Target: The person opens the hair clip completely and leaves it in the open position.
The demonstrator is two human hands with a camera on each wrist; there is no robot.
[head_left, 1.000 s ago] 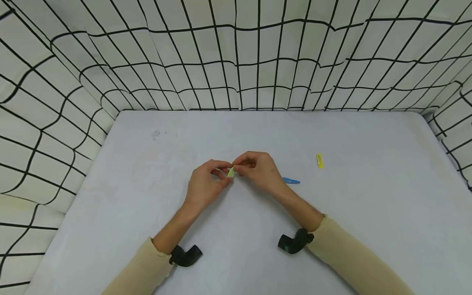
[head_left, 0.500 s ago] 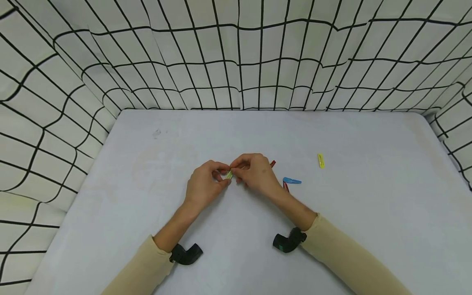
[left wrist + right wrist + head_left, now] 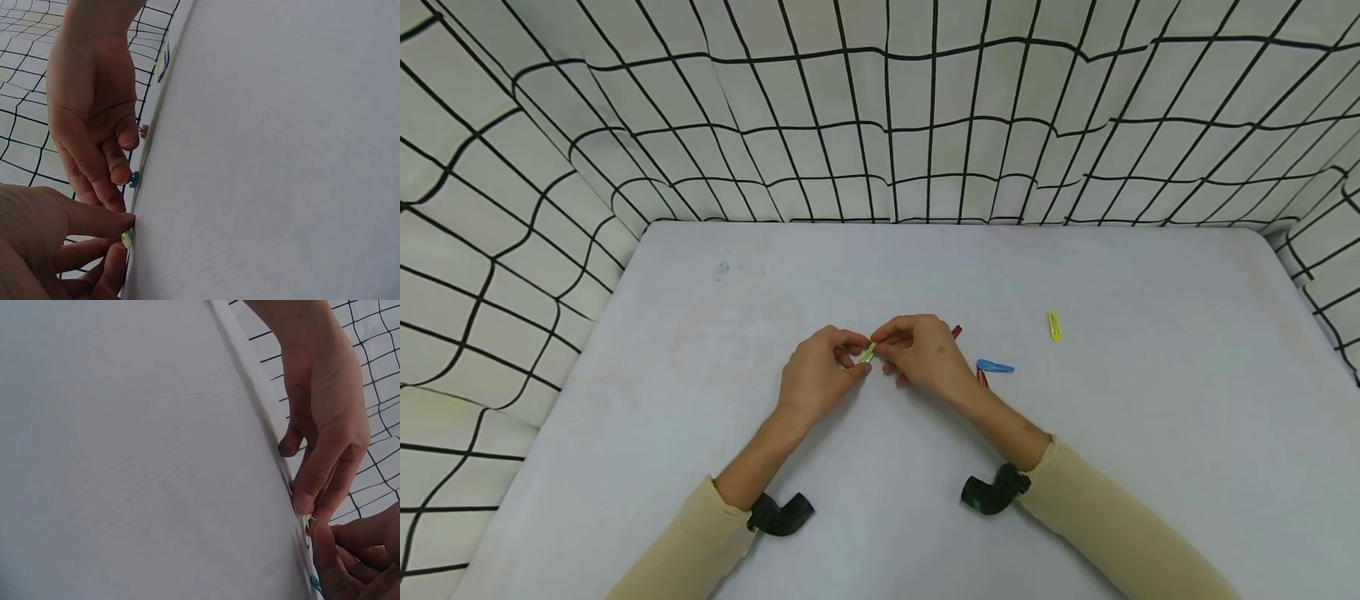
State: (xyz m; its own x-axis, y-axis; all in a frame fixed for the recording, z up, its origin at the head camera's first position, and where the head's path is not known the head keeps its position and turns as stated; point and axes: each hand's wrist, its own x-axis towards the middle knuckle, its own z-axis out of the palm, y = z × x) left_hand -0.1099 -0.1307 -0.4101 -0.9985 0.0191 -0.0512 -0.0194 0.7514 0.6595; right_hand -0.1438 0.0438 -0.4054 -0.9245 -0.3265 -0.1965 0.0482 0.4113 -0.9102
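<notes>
In the head view, both hands meet over the middle of the white table (image 3: 865, 517). My left hand (image 3: 816, 375) pinches a pale green hair clip (image 3: 867, 353) between thumb and fingers. From the other side, my right hand (image 3: 925, 354) pinches the clip's upper end with thumb and forefinger. The same green clip (image 3: 127, 239) peeks out between the fingertips in the left wrist view, mostly covered. In the right wrist view, only a sliver of the green clip (image 3: 310, 520) shows between the two hands.
A blue snap clip (image 3: 995, 367) lies right of my right wrist, beside a partly covered red clip (image 3: 982, 377). Another red piece (image 3: 957, 332) shows behind the right hand. Farther right lies a yellow clip (image 3: 1055, 326). Black-lined netting (image 3: 925, 125) surrounds the table.
My right hand has shifted slightly down and left, uncovering the red clips and more of the blue one. Both hands keep hold of the green clip.
</notes>
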